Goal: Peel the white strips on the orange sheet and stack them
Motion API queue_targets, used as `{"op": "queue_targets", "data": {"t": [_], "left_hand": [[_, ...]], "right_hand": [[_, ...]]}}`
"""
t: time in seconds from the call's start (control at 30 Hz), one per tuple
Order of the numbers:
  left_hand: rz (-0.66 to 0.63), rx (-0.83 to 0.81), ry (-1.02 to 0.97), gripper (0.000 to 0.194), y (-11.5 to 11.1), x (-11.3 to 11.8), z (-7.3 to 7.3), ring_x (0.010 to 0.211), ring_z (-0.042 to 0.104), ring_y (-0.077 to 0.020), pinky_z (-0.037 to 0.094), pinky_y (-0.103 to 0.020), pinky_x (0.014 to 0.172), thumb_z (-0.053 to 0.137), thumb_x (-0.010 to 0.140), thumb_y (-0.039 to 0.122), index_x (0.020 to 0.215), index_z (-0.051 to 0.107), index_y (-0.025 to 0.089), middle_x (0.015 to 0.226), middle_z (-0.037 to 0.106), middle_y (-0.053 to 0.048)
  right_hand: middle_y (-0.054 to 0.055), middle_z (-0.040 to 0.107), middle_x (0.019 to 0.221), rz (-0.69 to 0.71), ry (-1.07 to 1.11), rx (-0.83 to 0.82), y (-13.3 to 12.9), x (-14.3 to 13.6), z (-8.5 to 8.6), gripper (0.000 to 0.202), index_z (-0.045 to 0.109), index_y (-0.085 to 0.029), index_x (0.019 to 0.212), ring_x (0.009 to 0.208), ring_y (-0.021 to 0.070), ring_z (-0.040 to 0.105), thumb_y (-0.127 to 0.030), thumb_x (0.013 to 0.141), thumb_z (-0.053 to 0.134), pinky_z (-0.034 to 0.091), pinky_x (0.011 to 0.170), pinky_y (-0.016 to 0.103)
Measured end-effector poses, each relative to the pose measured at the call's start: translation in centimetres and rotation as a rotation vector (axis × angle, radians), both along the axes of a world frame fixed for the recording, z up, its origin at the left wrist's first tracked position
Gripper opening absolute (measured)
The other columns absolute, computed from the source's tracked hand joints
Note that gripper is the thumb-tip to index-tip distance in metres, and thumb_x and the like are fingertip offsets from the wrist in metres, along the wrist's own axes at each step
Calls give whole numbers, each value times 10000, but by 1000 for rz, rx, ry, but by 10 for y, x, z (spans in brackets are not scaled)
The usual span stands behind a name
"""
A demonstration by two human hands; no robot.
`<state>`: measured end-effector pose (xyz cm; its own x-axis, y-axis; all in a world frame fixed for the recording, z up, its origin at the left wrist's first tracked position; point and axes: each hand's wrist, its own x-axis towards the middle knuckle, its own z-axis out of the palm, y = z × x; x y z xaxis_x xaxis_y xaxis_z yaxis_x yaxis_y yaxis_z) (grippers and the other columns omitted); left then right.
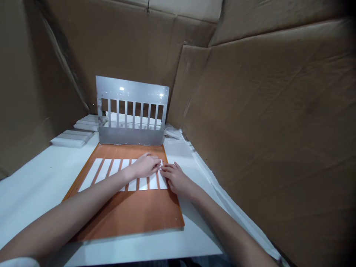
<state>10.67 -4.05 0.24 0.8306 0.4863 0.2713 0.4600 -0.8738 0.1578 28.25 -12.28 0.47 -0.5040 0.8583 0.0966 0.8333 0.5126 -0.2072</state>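
Note:
White strips [91,175] lie side by side on an orange board [133,215]. My left hand [147,165] reaches across the board from the left, fingers curled down at the upper part of the rightmost strip [162,181]. My right hand [176,180] is at that same strip's right side, fingers bent together with their tips against it. Both hands' fingertips nearly meet there, and the strip lies flat between them. My left hand and forearm cover parts of the middle strips. Behind the board stands a slotted translucent plate [132,136], upright along its far edge.
Stacks of white strips [72,137] sit on the white table [33,178] at the back left, with more white pieces [172,132] at the back right. Brown cardboard walls [250,111] enclose the table at the left, back and right.

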Motion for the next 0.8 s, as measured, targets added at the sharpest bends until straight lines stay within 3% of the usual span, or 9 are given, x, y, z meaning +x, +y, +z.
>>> {"op": "queue_targets", "data": {"t": [0.2,0.37,0.57,0.67,0.8], "left_hand": [[76,31,21,170,-6,6,0,798,578,-159,331,-334,888,407,881,217,790,545,179,833,623,-19],[107,16,11,141,-5,8,-3,788,575,-165,338,-330,833,440,866,235,764,526,186,821,609,-12],[98,-27,-12,133,-5,6,-1,792,570,-161,330,-333,821,476,847,289,766,510,189,814,599,10],[88,-45,-16,149,-6,5,0,786,566,-157,332,-326,811,489,838,314,759,509,189,814,593,13],[84,-58,-23,179,-6,4,-1,795,565,-166,334,-337,821,501,826,357,774,512,185,822,589,5]], "right_hand": [[91,566,1207,-9,-1,-39,0,0,8,435,624,-176,1072,1217,277,358,-22,730,403,181,1021,560],[90,606,1066,-24,-4,19,0,-1,8,409,646,-188,1032,1138,266,394,-26,732,421,149,1025,559],[59,608,930,-63,211,140,14,11,-6,324,676,-198,797,951,201,471,-6,709,431,335,907,415],[69,613,985,-130,287,183,21,16,-10,383,659,-182,873,963,196,475,25,685,398,355,877,394],[62,626,1065,-76,276,170,22,12,-14,417,637,-188,993,1027,201,458,18,722,396,341,909,409]]}}
